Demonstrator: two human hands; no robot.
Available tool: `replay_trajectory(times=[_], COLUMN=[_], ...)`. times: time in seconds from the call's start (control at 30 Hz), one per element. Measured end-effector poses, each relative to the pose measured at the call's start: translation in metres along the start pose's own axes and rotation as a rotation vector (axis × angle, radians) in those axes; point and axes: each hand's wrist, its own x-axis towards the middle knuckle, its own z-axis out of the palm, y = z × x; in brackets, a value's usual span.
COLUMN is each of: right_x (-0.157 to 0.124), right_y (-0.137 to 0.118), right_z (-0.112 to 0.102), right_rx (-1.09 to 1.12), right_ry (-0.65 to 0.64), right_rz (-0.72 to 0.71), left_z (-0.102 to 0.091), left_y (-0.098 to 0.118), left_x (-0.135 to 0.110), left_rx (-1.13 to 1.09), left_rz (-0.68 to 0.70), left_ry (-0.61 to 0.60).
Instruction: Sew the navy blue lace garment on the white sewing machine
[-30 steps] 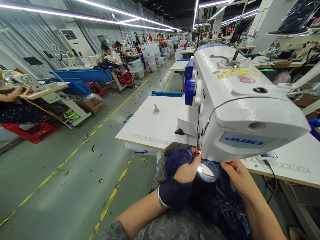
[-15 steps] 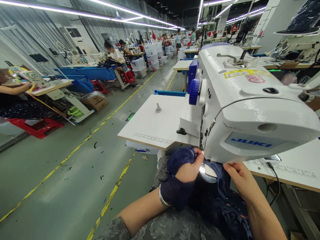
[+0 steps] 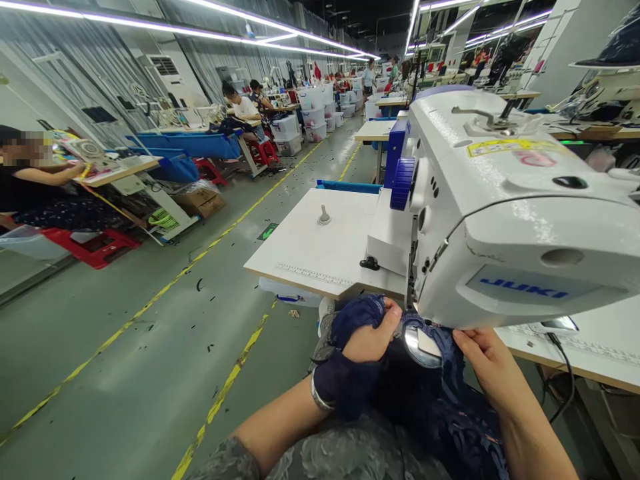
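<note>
Dark navy fabric with lacy parts (image 3: 467,407) is draped over the narrow arm of the white sewing machine (image 3: 505,213) and hangs into my lap. My left hand (image 3: 373,337) pinches it left of the needle area, with a bunch of the cloth wrapped around the hand and wrist. On the other side, my right hand (image 3: 485,350) grips the fabric's edge between thumb and fingers, just below the machine head. A shiny metal end of the machine's arm (image 3: 423,347) shows between my hands. The needle is hidden behind the head.
A white tabletop (image 3: 320,233) with a printed ruler extends behind and left of the machine. Its blue handwheel (image 3: 403,183) faces that side. Beyond the yellow-taped aisle, a person (image 3: 40,177) sits at another sewing machine. Plastic bins (image 3: 313,117) are stacked farther back. A cable (image 3: 570,380) hangs at right.
The camera view has shifted, so the machine appears farther right. My left hand has drawn slightly left, away from the needle area. Both hands keep hold of the fabric.
</note>
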Motion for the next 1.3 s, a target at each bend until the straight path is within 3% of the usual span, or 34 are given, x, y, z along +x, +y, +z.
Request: replay_trajectory(times=[0.17,0.3,0.43,0.67,0.87,0.97,1.1,1.2,1.3], right_x=[-0.002,-0.002,-0.002,-0.004,-0.007,-0.012,-0.032,-0.056,-0.072], right_y=[-0.001,0.004,0.006,-0.002,-0.004,0.001,0.008,0.016,0.031], right_z=[0.0,0.001,0.001,0.004,0.005,-0.001,-0.015,-0.038,-0.069], right_rx=[-0.02,-0.015,0.01,-0.002,-0.003,-0.062,-0.106,-0.074,-0.148], right_ry=[-0.014,0.0,0.007,0.01,0.003,0.058,0.069,0.031,-0.065], right_rz=[0.064,0.138,0.124,0.095,0.016,0.009,-0.033,-0.056,0.076], left_z=[-0.005,-0.008,-0.011,-0.017,-0.011,-0.012,-0.015,-0.014,-0.011], left_y=[-0.007,-0.021,-0.022,-0.019,-0.033,-0.034,-0.033,-0.039,-0.047], left_x=[0.0,0.004,0.001,-0.005,-0.005,-0.006,-0.005,-0.001,0.001], left_rx=[-0.646,-0.868,-0.778,-0.541,-0.582,-0.615,-0.611,-0.611,-0.67], left_rz=[-0.262,-0.296,-0.298,-0.187,-0.207,-0.249,-0.259,-0.223,-0.259], left_ry=[-0.185,-0.239,-0.253,-0.292,-0.348,-0.344,-0.345,-0.348,-0.376])
